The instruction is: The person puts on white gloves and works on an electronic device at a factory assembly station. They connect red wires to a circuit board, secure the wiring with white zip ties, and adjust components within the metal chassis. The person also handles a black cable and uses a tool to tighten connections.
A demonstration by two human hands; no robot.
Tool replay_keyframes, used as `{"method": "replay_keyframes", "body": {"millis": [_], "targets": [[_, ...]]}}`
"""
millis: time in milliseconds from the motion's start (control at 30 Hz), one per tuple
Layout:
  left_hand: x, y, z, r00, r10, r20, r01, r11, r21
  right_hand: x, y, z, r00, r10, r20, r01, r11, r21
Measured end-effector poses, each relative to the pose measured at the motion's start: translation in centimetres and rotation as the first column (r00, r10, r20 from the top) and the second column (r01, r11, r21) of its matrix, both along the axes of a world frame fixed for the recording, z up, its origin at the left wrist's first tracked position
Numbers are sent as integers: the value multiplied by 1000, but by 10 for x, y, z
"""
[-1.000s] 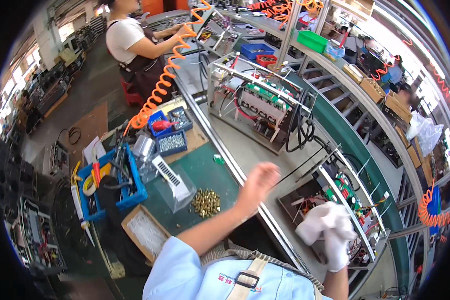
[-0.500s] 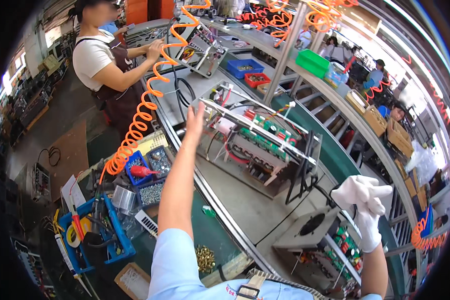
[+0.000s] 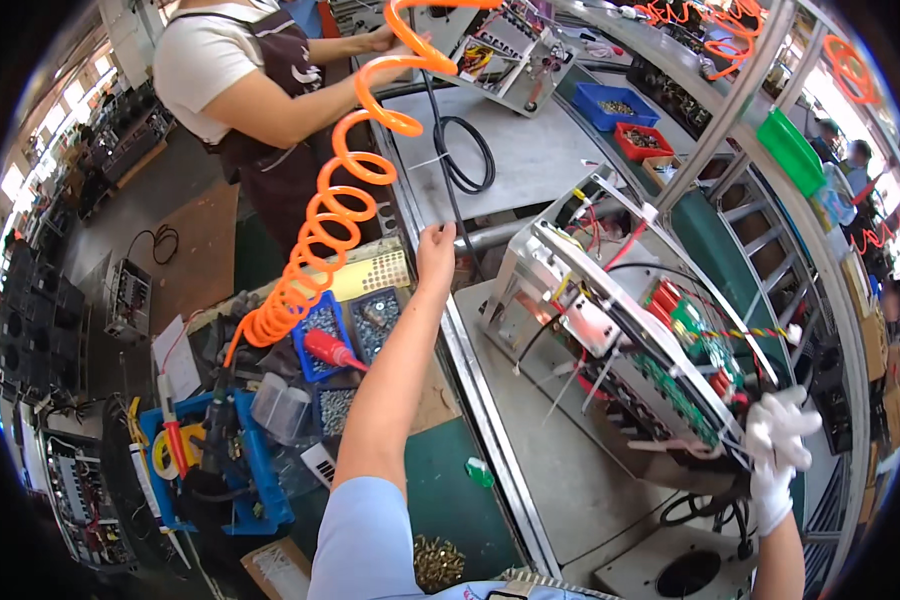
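A metal chassis point(image 3: 625, 345) with green circuit boards point(image 3: 695, 345) and loose wires sits tilted on the work surface before me. My bare left hand point(image 3: 436, 255) is left of it, over the metal rail, with its fingers curled in. A black cable point(image 3: 457, 215) runs right beside the fingertips; whether they pinch it I cannot make out. My right hand point(image 3: 782, 440), in a white glove, is at the chassis's right end, against or just over its edge. Its fingers are smeared by motion.
An orange coiled hose point(image 3: 355, 165) hangs at the left. Beneath it are screw bins point(image 3: 315, 325), a red bottle point(image 3: 332, 350) and a blue tool tray point(image 3: 270, 505). A co-worker point(image 3: 260, 90) handles another chassis point(image 3: 500, 60). A metal post point(image 3: 705, 140) stands at the right.
The view has shifted. My left hand has left the chassis's left end, and its spread fingers have curled. My gloved right hand has come to the chassis's right end.
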State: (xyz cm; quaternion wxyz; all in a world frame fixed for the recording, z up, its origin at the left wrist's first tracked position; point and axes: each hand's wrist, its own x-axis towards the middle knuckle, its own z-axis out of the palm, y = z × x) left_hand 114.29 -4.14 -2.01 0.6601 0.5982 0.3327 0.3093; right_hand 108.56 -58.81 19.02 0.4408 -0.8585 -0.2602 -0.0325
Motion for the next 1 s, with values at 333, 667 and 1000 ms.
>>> {"method": "replay_keyframes", "body": {"millis": [333,667,1000], "targets": [[100,5,-80,986,-165,-13,151,927,-344,-15,-59,-18,625,573,-530,378,371,848],[25,13,174,869,-494,21,494,866,-81,-41,-92,5,983,17,181,55,922,-384],[31,7,344,937,-332,110,295,920,259,-42,-89,8,993,-119,8,119,989,-83]]}}
